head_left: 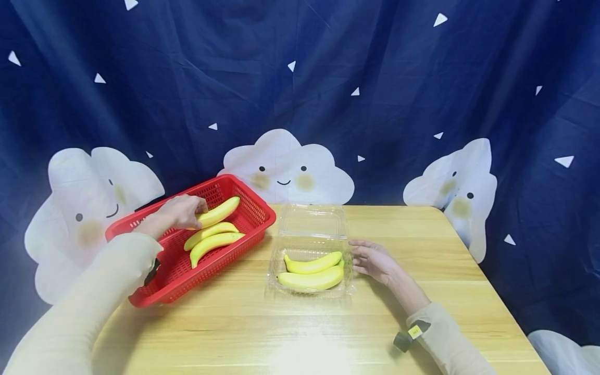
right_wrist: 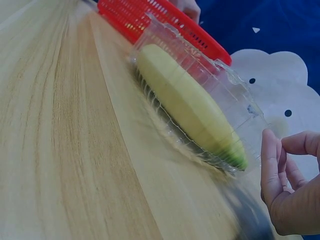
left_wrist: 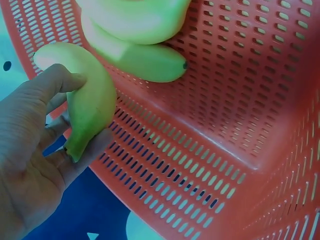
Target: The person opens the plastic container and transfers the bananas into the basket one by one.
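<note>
I can't settle what room I'm in, but it looks like a staged recording corner. A dark blue curtain [head_left: 244, 78] hangs in folds behind my tabletop [head_left: 225, 333] and down its right side, hiding whatever lies beyond. Its white triangles and smiling clouds [head_left: 285, 156] would suit a child's bedroom. The tabletop is pale wood grain with a rounded far corner and strong glare near me. A small black device [head_left: 402, 341] with a yellow label sits at my right sleeve [head_left: 452, 336]. The plastic basket [head_left: 268, 212] and clear box [head_left: 311, 241] near my fingers [head_left: 362, 252] could belong in a home or a shop.
</note>
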Demonstrator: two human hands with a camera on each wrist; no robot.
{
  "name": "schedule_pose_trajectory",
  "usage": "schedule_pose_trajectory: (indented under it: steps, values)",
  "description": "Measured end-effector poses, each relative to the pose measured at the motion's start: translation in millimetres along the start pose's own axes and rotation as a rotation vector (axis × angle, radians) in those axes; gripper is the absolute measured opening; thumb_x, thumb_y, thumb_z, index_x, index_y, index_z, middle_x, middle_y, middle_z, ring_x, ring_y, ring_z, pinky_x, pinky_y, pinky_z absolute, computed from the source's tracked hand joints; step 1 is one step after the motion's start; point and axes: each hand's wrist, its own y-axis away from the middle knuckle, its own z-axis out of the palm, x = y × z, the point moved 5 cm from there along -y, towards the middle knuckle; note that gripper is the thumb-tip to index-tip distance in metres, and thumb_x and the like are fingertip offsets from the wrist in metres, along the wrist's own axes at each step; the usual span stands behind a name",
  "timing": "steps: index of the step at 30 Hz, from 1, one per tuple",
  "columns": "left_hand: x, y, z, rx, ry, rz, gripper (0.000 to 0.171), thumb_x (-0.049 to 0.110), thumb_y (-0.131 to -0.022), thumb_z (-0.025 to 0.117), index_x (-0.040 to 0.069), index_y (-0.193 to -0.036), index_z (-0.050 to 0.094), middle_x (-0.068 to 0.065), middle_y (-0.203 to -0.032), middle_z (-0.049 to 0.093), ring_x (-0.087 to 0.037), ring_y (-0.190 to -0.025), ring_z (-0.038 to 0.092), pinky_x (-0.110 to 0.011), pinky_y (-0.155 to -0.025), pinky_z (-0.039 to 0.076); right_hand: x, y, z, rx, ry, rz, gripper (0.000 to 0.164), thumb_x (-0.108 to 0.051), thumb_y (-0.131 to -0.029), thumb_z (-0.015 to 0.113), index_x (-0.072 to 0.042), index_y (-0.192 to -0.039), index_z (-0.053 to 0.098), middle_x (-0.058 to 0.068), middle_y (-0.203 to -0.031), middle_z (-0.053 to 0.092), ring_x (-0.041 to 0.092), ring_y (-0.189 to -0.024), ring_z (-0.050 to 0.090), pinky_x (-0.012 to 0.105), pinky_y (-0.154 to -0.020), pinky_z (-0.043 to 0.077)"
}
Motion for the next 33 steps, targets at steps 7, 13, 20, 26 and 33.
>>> schedule_pose_trajectory:
  steps: [7, 13, 20, 26, 33]
  values:
    - [-10.0, -2.7, 7.7, 0.001, 0.011, -0.034, 0.039, 0.019, -0.078, 0.087, 0.006, -0.111, 0.073, -0.012, -0.102, 0.074, -0.028, -0.091, 0.066, -0.053, -0.087, 0.056, -0.3, 0.3, 0.3, -0.014, 0.007, -0.004, 0.044, -0.006, -0.105, 0.055, 0.000, -0.148, 0.046, -0.008, -0.092, 0.061, 0.005, -0.079, 0.060, 0.022, -0.077, 0.058]
    - [-13.8, -4.3, 11.2, -0.002, 0.028, -0.037, 0.039, 0.018, -0.079, 0.086, 0.004, -0.113, 0.073, -0.013, -0.101, 0.072, -0.028, -0.088, 0.062, -0.052, -0.086, 0.054, 0.4, -0.4, -0.6, -0.011, -0.007, -0.003, 0.042, -0.005, -0.104, 0.055, -0.001, -0.145, 0.048, -0.008, -0.091, 0.063, 0.006, -0.079, 0.061, 0.022, -0.076, 0.059]
    - [-19.2, -5.5, 15.1, -0.018, 0.028, -0.048, 0.040, 0.019, -0.080, 0.085, 0.003, -0.115, 0.072, -0.014, -0.104, 0.072, -0.029, -0.090, 0.062, -0.053, -0.088, 0.054, -0.8, 1.2, 0.0, -0.020, -0.019, -0.007, 0.041, -0.005, -0.104, 0.056, -0.001, -0.144, 0.049, -0.008, -0.089, 0.063, 0.006, -0.078, 0.061, 0.022, -0.076, 0.059]
    - [-22.3, -5.9, 16.5, -0.028, 0.022, -0.052, 0.038, 0.020, -0.080, 0.085, 0.004, -0.112, 0.072, -0.013, -0.100, 0.071, -0.028, -0.086, 0.061, -0.050, -0.084, 0.053, -1.4, 1.2, 0.1, -0.023, -0.021, -0.008, 0.042, -0.005, -0.104, 0.056, -0.001, -0.145, 0.049, -0.008, -0.090, 0.063, 0.006, -0.079, 0.061, 0.022, -0.076, 0.059]
    - [-24.4, -7.3, 19.8, -0.030, 0.031, -0.062, 0.038, 0.020, -0.079, 0.084, 0.004, -0.111, 0.071, -0.012, -0.097, 0.069, -0.027, -0.083, 0.059, -0.047, -0.079, 0.052, -1.1, 1.4, 0.2, -0.022, -0.023, -0.008, 0.042, -0.006, -0.104, 0.056, -0.002, -0.145, 0.048, -0.008, -0.092, 0.063, 0.006, -0.077, 0.061, 0.022, -0.076, 0.059]
